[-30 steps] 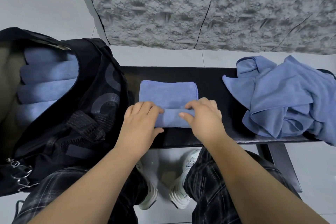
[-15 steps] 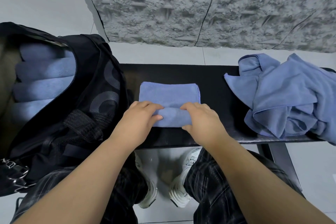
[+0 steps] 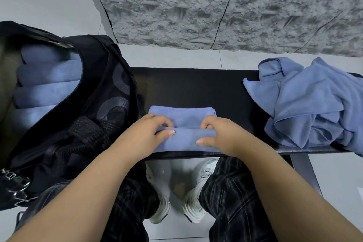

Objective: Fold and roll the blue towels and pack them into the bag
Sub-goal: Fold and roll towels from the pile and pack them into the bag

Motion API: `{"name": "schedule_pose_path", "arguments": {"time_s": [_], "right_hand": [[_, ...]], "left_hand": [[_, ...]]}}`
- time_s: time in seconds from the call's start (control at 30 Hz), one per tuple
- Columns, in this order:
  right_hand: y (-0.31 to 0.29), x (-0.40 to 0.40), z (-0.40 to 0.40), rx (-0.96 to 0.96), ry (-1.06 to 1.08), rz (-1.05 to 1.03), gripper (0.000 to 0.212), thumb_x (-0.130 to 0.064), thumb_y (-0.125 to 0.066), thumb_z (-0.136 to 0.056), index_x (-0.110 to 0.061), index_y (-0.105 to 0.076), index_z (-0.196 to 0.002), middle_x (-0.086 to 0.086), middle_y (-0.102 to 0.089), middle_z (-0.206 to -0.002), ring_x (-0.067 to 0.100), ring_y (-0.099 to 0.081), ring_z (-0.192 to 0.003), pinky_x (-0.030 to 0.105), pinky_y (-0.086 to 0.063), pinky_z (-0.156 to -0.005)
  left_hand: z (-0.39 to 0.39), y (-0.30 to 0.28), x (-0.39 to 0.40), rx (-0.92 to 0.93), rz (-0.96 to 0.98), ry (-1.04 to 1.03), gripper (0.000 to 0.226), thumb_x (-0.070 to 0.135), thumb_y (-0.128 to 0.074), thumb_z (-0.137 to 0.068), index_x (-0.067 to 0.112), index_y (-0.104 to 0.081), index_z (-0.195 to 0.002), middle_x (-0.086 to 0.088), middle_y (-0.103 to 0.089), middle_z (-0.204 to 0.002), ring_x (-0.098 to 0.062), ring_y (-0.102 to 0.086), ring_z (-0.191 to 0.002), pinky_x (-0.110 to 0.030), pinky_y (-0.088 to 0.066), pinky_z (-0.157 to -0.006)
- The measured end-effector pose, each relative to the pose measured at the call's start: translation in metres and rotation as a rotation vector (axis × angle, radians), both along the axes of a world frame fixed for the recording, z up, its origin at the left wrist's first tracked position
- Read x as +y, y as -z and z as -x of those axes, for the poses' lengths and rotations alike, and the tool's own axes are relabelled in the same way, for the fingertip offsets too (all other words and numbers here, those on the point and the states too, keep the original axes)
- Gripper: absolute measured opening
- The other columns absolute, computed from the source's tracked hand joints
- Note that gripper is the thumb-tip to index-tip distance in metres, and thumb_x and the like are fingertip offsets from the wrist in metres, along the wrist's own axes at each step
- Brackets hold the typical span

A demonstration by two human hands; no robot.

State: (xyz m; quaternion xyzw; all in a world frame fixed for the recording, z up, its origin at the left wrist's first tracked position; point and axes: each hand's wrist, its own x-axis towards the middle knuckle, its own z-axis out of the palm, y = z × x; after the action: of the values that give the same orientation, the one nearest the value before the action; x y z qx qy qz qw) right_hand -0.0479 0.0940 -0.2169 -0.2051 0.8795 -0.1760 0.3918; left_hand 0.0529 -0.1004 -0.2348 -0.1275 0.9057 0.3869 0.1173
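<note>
- Two hands work one blue towel (image 3: 183, 131), which lies folded on the black tabletop (image 3: 196, 86) near its front edge; the near part is rolled into a thick tube, the far part still lies flat.
- Left hand (image 3: 149, 133): fingers curled over the top of the roll at its left end, thumb pressed against the near side, so the roll is pinched between them.
- Right hand (image 3: 218, 135): fingers curled over the roll at its right end, thumb on the near side, gripping in the same manner.
- Black bag (image 3: 94, 108): stands open at the left end of the tabletop, just beside the towel; inside it, rolled towels (image 3: 47, 86) lie stacked side by side.
- Loose towels (image 3: 306, 102): a crumpled blue heap on the right end of the tabletop, well apart from the hands.
- Below the tabletop: dark checked trousers (image 3: 231, 192) and white shoes (image 3: 193, 208) on a pale tiled floor (image 3: 49, 10); a rough grey wall (image 3: 216, 6) stands beyond.
</note>
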Motion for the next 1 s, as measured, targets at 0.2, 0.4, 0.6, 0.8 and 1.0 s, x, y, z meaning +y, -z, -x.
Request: {"name": "schedule_pose_path", "arguments": {"time_s": [0.2,0.4,0.6,0.8,1.0], "right_hand": [[0.001,-0.003,0.002,0.07,0.032,0.021,0.028,-0.041,-0.059,-0.089,-0.022,-0.057,-0.108,0.0,-0.05,-0.109,0.016,-0.045,-0.108,0.028,-0.04,-0.084],[-0.002,-0.01,0.0,0.34,0.131,0.102,0.028,-0.033,-0.064,-0.087,-0.022,-0.062,-0.113,-0.004,-0.053,-0.11,0.016,-0.041,-0.111,0.036,-0.038,-0.097],[-0.003,-0.03,-0.016,0.566,-0.079,0.222,0.033,-0.005,-0.049,-0.084,-0.014,-0.068,-0.11,0.004,-0.062,-0.105,0.025,-0.051,-0.096,0.038,-0.043,-0.087],[0.023,-0.039,-0.032,0.853,-0.232,-0.053,0.059,-0.012,-0.054,-0.06,-0.001,-0.063,-0.118,0.008,-0.067,-0.102,0.028,-0.065,-0.1,0.052,-0.046,-0.094],[0.029,-0.052,-0.017,0.788,-0.242,-0.085,0.076,-0.015,-0.072,-0.052,0.002,-0.055,-0.125,0.013,-0.062,-0.111,0.031,-0.058,-0.109,0.053,-0.033,-0.106]], "left_hand": [[0.001,-0.011,0.007,0.084,0.223,0.124,0.043,0.05,-0.074,-0.069,0.036,-0.052,-0.103,0.02,-0.039,-0.108,-0.003,-0.027,-0.106,-0.025,-0.023,-0.093],[0.004,-0.008,0.008,0.1,0.294,0.083,0.038,0.045,-0.067,-0.08,0.036,-0.052,-0.114,0.02,-0.044,-0.117,-0.007,-0.032,-0.116,-0.026,-0.02,-0.093],[0.013,0.001,0.005,0.128,0.294,-0.035,0.031,0.045,-0.055,-0.088,0.033,-0.057,-0.116,0.017,-0.056,-0.115,-0.011,-0.038,-0.116,-0.028,-0.027,-0.092],[0.025,0.005,0.002,0.219,0.211,-0.208,0.035,0.042,-0.063,-0.083,0.024,-0.062,-0.114,0.006,-0.059,-0.106,-0.017,-0.047,-0.106,-0.028,-0.038,-0.09],[0.026,0.005,0.002,0.267,0.173,-0.29,0.038,0.038,-0.055,-0.091,0.014,-0.056,-0.121,-0.001,-0.053,-0.121,-0.019,-0.049,-0.112,-0.026,-0.037,-0.092]]}}
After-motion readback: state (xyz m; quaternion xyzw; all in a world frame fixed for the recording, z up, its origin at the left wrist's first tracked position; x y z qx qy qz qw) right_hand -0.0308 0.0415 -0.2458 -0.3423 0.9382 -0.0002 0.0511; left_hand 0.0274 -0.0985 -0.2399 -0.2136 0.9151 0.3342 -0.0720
